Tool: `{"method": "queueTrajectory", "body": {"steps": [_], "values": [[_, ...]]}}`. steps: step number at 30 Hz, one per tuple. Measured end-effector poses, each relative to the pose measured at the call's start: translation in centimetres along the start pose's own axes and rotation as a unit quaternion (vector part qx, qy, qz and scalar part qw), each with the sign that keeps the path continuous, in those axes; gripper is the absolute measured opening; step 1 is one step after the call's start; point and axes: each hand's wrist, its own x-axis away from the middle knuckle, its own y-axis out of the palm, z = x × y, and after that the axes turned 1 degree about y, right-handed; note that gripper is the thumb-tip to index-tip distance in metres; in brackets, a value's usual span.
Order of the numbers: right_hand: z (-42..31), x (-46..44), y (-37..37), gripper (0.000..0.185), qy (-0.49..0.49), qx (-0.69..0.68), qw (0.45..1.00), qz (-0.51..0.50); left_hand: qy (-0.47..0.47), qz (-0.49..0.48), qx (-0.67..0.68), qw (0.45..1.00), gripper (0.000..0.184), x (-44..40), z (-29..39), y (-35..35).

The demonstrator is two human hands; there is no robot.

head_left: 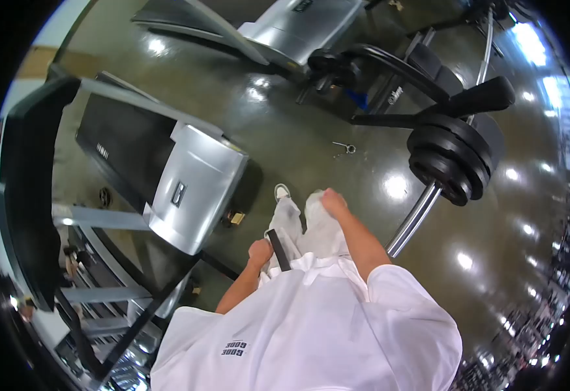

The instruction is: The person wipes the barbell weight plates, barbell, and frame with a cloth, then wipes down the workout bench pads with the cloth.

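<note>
Best to move gently: right hand (334, 201) curled against the white trousers (324, 229), left hand (259, 251) curled beside the dark strip (278, 251) near the shirt (324, 319), fingers narrow; cannot tell of any grip.

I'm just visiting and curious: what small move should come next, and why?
Perhaps bend and reach the right hand toward the small metal piece on the floor: it lies ahead of the shoe, where someone might step on it, and that hand looks nearer than the left hand.
</note>
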Motion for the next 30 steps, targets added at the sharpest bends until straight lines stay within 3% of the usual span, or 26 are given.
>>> {"method": "queueTrajectory", "body": {"steps": [2,4,6,8,9,10,11,12,13,14,15,16,17,18,19,20,22,23,25,26,27,28,29,30], "values": [[-1.5,4.6,-1.9,0.038,-0.057,0.178,0.975,-0.118,0.125,-0.035,-0.125,0.984,0.036,0.9,2.0,-4.5],[2.2,2.9,3.4,0.043,-0.005,0.245,0.954,-0.173,0.193,-0.012,-0.179,0.965,0.03,2.3,4.0,-8.1],[1.9,1.6,3.4,0.047,0.048,0.222,0.933,-0.278,0.236,-0.041,-0.18,0.954,0.03,2.9,5.7,-12.0],[-0.5,0.7,-1.0,0.042,0.051,0.188,0.934,-0.3,0.223,-0.051,-0.187,0.955,0.031,3.0,7.8,-15.6],[-1.9,0.5,-3.7,0.038,0.049,0.162,0.93,-0.327,0.18,-0.115,-0.224,0.951,0.033,2.2,8.9,-16.8],[-2.5,-1.2,-6.1,0.024,-0.036,0.108,0.918,-0.38,0.197,-0.186,-0.236,0.933,0.034,-0.3,8.5,-16.2],[-1.8,-4.1,-7.0,0.024,-0.037,0.099,0.922,-0.374,0.212,-0.255,-0.25,0.91,0.035,-3.0,9.1,-16.5],[-0.6,-7.0,-7.3,0.019,-0.003,-0.102,0.927,-0.361,0.205,-0.304,-0.27,0.89,0.037,-6.1,10.1,-16.2],[0.6,-10.7,-7.7,0.015,0.027,-0.295,0.897,-0.329,0.201,-0.348,-0.286,0.87,0.039,-9.3,12.6,-16.4],[1.5,-15.7,-6.9,0.013,0.045,-0.437,0.873,-0.214,0.354,-0.348,-0.238,0.835,0.039,-15.7,11.6,-14.4],[2.7,-21.2,-4.8,0.013,0.06,-0.566,0.816,-0.095,0.376,-0.374,-0.251,0.81,0.037,-21.0,15.6,-15.5],[5.1,-28.8,-2.3,0.013,0.069,-0.569,0.819,0.021,0.397,-0.214,-0.167,0.877,0.03,-26.3,16.7,-14.0],[7.3,-36.7,-0.2,0.014,0.078,-0.565,0.81,0.135,0.395,-0.135,-0.08,0.905,0.026,-29.6,22.0,-16.2],[8.6,-42.7,0.2,0.017,0.055,-0.443,0.864,0.234,0.447,0.06,-0.035,0.892,0.022,-33.5,26.3,-15.3],[9.4,-48.5,0.2,0.021,0.031,-0.31,0.892,0.328,0.481,0.254,0.012,0.839,0.018,-37.4,29.2,-14.5],[10.8,-54.6,-0.5,0.021,0.022,-0.311,0.888,0.339,0.489,0.264,0.013,0.831,0.018,-40.8,30.8,-14.5],[14.5,-63.5,-1.8,0.03,-0.056,-0.082,0.964,0.245,0.458,0.198,-0.344,0.795,0.021,-46.2,33.0,-12.8],[14.1,-64.5,-3.1,0.03,-0.059,-0.08,0.962,0.255,0.463,0.208,-0.343,0.791,0.021,-48.6,33.0,-11.3],[12.1,-67.7,-8.2,0.031,-0.023,0.053,0.945,0.322,0.522,0.118,-0.32,0.782,0.028,-52.8,32.4,-8.4],[12.6,-70.2,-9.7,0.034,-0.037,0.044,0.953,0.298,0.513,0.2,-0.322,0.77,0.032,-52.5,30.8,-6.7],[12.6,-71.9,-10.8,0.034,-0.017,0.082,0.955,0.285,0.466,0.194,-0.41,0.759,0.035,-50.6,30.3,-6.7],[13.2,-73.9,-10.8,0.038,-0.009,0.101,0.949,0.298,0.415,0.097,-0.5,0.754,0.037,-47.6,32.0,-8.6],[15.0,-78.1,-9.5,0.038,-0.016,0.082,0.94,0.331,0.444,0.106,-0.466,0.758,0.033,-48.4,31.1,-7.7],[14.7,-78.3,-10.1,0.043,-0.004,0.096,0.957,0.272,0.5,0.135,-0.357,0.777,0.03,-49.2,30.1,-6.6]]}}
